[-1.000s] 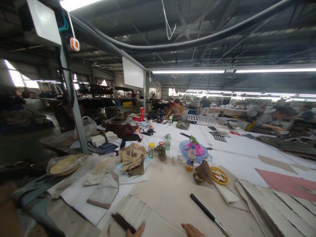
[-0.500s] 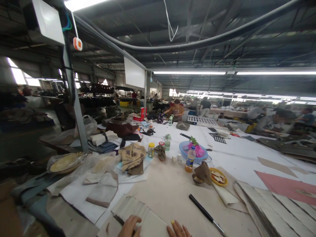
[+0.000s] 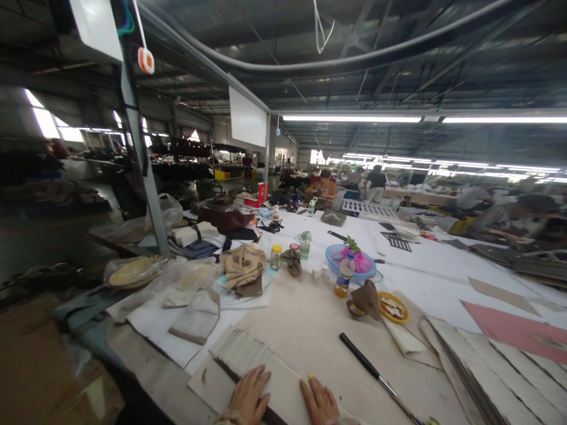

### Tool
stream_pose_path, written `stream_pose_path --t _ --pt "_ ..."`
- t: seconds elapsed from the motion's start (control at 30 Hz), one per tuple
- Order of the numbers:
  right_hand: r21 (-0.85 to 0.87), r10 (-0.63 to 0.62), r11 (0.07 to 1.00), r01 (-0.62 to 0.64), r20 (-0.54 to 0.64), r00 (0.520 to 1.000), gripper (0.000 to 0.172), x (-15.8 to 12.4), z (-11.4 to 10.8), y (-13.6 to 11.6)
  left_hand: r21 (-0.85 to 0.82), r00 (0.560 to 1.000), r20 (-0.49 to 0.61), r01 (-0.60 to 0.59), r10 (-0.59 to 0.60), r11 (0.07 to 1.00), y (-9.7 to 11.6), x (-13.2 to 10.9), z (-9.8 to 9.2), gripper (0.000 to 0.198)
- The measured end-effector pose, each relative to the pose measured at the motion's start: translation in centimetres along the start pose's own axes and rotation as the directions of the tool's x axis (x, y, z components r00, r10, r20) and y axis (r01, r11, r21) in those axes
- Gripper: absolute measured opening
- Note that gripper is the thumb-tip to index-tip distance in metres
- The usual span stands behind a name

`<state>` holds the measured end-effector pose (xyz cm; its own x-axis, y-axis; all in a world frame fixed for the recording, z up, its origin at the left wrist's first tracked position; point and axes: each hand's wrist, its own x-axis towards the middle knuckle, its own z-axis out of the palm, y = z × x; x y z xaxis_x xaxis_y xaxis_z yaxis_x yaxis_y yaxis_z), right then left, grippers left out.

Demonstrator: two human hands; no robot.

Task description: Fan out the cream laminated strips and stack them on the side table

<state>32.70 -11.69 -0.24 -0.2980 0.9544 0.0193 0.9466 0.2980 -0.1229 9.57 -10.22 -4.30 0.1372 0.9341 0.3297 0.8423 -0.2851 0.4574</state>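
Note:
A row of overlapping pale strips or panels [image 3: 252,351], perhaps fabric or leather, lies at the table's near edge, with dark edging along its left side. My left hand [image 3: 248,392] rests flat across the lower left part of this row, fingers stretched out. My right hand [image 3: 319,401] lies on the right edge of the same panels, fingers a little spread. Neither hand grips anything. To the right of my right hand is a hammer-like tool with a black handle [image 3: 359,356] and metal shaft; its far end is hard to make out.
A stack of pale sheets [image 3: 460,360] lies at right, near a pink sheet [image 3: 505,327]. Further back stand a yellow bowl [image 3: 405,316], a drink bottle [image 3: 344,277] and a blue basin [image 3: 330,260]. Patterned cloth [image 3: 243,265] sits left. A co-worker [image 3: 325,188] sits across the table.
My view has tilted down slightly and turned left. My left hand has moved forward and flattened from curled fingers onto the panels. My right hand has also slid forward a little.

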Motion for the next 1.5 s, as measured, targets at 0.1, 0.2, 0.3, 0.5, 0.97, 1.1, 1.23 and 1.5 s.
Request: stream_pose_path --t 0.1,0.2,0.3,0.5,0.97,1.1,1.23,1.5 --pt "0.002 -0.024 1.0 0.024 0.09 0.996 0.08 -0.9 -1.7 -0.3 0.04 0.996 0.094 0.0 -0.004 0.999 1.1 -0.3 -1.7 0.042" --pt "-0.005 0.004 1.0 -0.003 0.137 0.991 0.076 -1.2 -2.6 -0.5 0.075 0.97 0.217 0.097 -0.111 0.992 1.3 -0.4 -3.5 0.045" --pt "-0.011 -0.012 1.0 0.014 0.16 0.987 0.077 -1.0 -2.3 -0.4 0.053 0.95 0.284 0.117 -0.128 0.992 0.9 -0.3 -4.4 0.048" --pt "-0.02 -0.018 1.0 0.022 0.172 0.985 0.076 -1.0 -1.4 0.3 0.012 0.945 0.317 0.076 -0.076 0.997 1.1 0.3 -5.4 0.044" --pt "-0.058 0.009 0.998 -0.001 0.144 0.99 0.077 -0.9 -1.2 -0.3 -0.057 0.969 0.235 0.096 -0.08 0.994 1.2 0.6 -5.5 0.034" --pt "-0.063 0.021 0.998 -0.012 0.141 0.99 0.076 -0.9 -1.2 -0.5 -0.145 0.977 0.205 0.094 -0.063 0.985 0.6 0.6 -5.7 0.034" --pt "-0.066 0.027 0.998 -0.018 0.139 0.99 0.077 -0.9 -1.3 -0.5 -0.13 0.944 0.27 0.231 -0.19 0.964 -0.5 1.3 -6.2 0.027" --pt "-0.068 0.03 0.998 -0.018 0.166 0.986 0.079 -0.8 -1.2 -0.4 -0.04 0.836 0.363 0.455 -0.411 0.89 -0.1 3.8 -6.1 0.024"
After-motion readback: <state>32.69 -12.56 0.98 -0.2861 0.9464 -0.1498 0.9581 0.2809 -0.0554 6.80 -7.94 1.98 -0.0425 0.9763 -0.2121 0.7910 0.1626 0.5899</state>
